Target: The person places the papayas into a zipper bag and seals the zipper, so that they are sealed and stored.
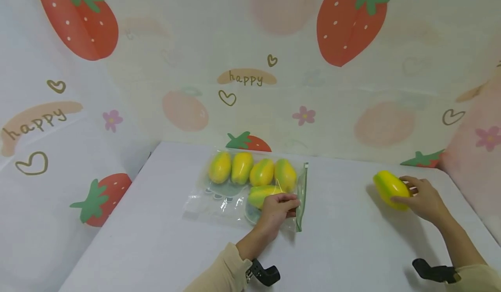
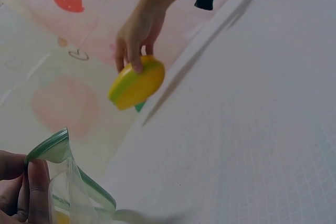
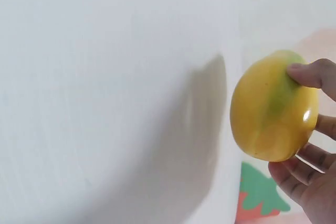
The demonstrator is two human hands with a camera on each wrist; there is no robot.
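A clear zip bag (image 1: pixel 235 207) lies on the white table with several papaya-like yellow fruits (image 1: pixel 242 168) inside. Its green zip edge (image 1: pixel 302 196) faces right. My left hand (image 1: pixel 275 211) pinches the bag's rim at the mouth; in the left wrist view the green zip strip (image 2: pixel 97 190) stands parted near the fingers. Well to the right, my right hand (image 1: pixel 424 198) holds another papaya-like fruit (image 1: pixel 389 188), yellow with green streaks, above the table. In the right wrist view the thumb lies across this fruit (image 3: pixel 268 111) and the other fingers support its far side.
The white table (image 1: pixel 344 239) reaches back to a cloth wall (image 1: pixel 340 113) printed with strawberries, hearts and flowers. Similar cloth (image 1: pixel 35 222) hangs on the left, and pink cloth (image 1: pixel 483 170) on the right. Dark straps with devices (image 1: pixel 266 273) are on both wrists.
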